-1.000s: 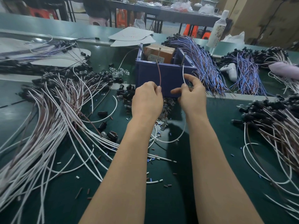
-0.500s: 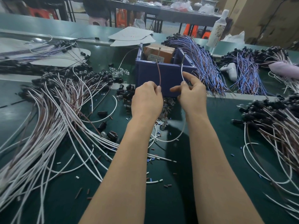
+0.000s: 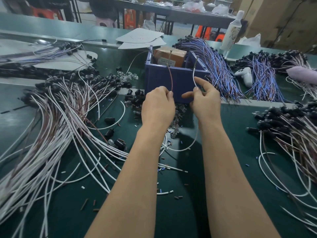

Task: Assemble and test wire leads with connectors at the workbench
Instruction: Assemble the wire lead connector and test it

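Note:
My left hand (image 3: 158, 104) pinches a thin brown wire (image 3: 170, 75) that stands upright, its stripped tip up near the cardboard box. My right hand (image 3: 205, 100) pinches a white wire (image 3: 193, 76) between thumb and middle finger, index finger stretched out; this wire also points up, and its tail loops down under my wrist onto the green mat. Both hands hover side by side in front of a blue bin (image 3: 163, 79). Small clear bulbs (image 3: 178, 117) and black connector caps (image 3: 135, 98) lie on the mat just below the hands.
A big fan of white and brown leads (image 3: 56, 127) covers the left. More finished leads with black caps (image 3: 295, 127) lie right. Blue-purple wire bundles (image 3: 217, 69) flank the bin, which holds a cardboard box (image 3: 169, 56). A white tool (image 3: 245, 75) and a bottle (image 3: 231, 31) stand behind.
My right hand's fingers have shifted on the white wire, the index finger now stretched out to the left. Both wires stay upright; the left hand has barely moved.

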### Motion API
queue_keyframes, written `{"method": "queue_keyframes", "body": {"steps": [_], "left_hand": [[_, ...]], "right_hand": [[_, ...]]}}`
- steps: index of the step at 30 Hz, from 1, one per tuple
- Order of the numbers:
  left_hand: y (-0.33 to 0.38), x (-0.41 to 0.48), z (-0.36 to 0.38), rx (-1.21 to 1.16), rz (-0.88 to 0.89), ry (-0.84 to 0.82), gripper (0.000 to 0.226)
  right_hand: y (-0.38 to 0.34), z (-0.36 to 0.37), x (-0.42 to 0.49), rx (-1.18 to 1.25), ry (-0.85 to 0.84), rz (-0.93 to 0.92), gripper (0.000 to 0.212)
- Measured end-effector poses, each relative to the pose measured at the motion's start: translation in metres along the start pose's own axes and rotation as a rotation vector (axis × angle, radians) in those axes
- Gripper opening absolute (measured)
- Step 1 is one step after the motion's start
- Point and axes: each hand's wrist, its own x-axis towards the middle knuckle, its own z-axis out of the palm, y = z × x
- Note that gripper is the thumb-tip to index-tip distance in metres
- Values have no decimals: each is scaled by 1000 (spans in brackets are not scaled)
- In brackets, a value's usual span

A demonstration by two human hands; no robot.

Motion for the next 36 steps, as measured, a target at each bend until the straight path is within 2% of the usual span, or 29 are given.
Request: {"method": "queue_keyframes", "body": {"steps": [20,23,26,28,30,32,34,36], "left_hand": [[-4,4,5,-31,8,33,26],[-1,3,4,-34,14,20,26],[0,3,1,56,38,-172,25],[-1,3,-3,123,35,-348,22],[-6,7,-11,181,-17,-338,20],[-20,15,-25,243,-151,-205,23],[-37,19,-38,289,-326,-156,33],[-51,18,-40,312,-437,-186,44]], "right_hand": [[-2,-2,-3,-25,5,8,31],[-3,-3,-4,-26,-4,8,26],[-8,-5,-4,-43,57,-9,15],[-13,-7,-3,-68,205,-59,12],[-21,-11,-4,-83,372,-157,12],[-29,-11,-7,-90,432,-257,14],[-36,-8,-11,-148,383,-322,15],[-39,-3,-13,-188,243,-308,14]]}}
